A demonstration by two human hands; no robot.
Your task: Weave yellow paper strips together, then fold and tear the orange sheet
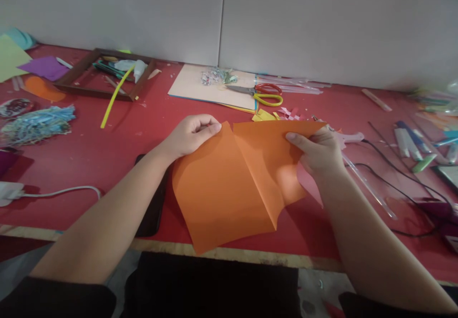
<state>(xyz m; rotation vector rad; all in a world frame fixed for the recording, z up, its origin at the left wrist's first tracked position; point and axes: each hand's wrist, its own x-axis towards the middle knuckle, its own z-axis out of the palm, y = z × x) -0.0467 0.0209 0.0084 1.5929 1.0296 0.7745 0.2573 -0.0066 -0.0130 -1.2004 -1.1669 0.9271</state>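
Observation:
A folded sheet of orange paper (222, 189) is spread between my two hands above the table's front edge. A crease runs down its middle, and the right part has a curved cut at the bottom. My left hand (196, 134) pinches the top edge of the left part between thumb and fingers. Gripping the upper right part is my right hand (320, 151), thumb on the face and fingers behind. Under the paper's left side lies a black phone (150, 215). A piece of pink paper (310, 183) shows behind the right part.
Scissors (268, 93) with red and yellow handles lie on cream paper (193, 81) at the back. A wooden frame (80, 86) holds several items at left, near blue tinsel (39, 124). At right are a pink glue gun (350, 139), black cables and several markers (415, 141).

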